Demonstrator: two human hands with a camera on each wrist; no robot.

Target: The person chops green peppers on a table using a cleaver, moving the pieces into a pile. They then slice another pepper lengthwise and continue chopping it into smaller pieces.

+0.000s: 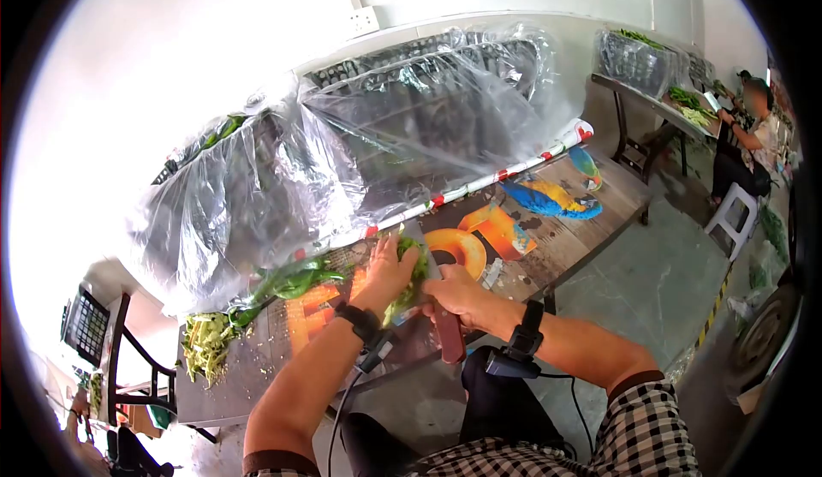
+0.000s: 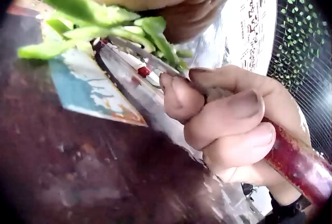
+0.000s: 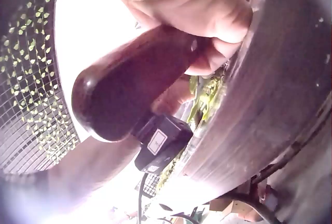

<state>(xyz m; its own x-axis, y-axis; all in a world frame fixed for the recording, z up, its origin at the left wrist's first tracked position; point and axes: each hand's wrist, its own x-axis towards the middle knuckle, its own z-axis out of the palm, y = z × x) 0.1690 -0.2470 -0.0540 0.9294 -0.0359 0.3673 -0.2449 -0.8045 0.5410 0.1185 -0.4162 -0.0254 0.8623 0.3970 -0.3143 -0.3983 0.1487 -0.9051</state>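
Note:
My right hand [image 1: 458, 293] grips a large knife by its red-brown handle [image 1: 449, 338], thumb and fingers wrapped near the blade. In the left wrist view the blade [image 2: 155, 123] stands beside sliced green pepper strips [image 2: 122, 29]. My left hand [image 1: 387, 276] rests over the green pepper [image 1: 413, 259] on the table, its fingers reaching forward; part of the pepper is hidden beneath it. From the right wrist view, the butt of the knife handle [image 3: 129, 86] points toward the camera, and the blade is hidden behind the right hand.
Whole long green peppers [image 1: 295, 282] lie left of my hands, beside a pile of chopped pieces [image 1: 205, 348]. Black crates under clear plastic [image 1: 428, 117] line the table's back. The wooden table [image 1: 591, 220] ends near my legs. A person [image 1: 758, 139] sits at another table, right.

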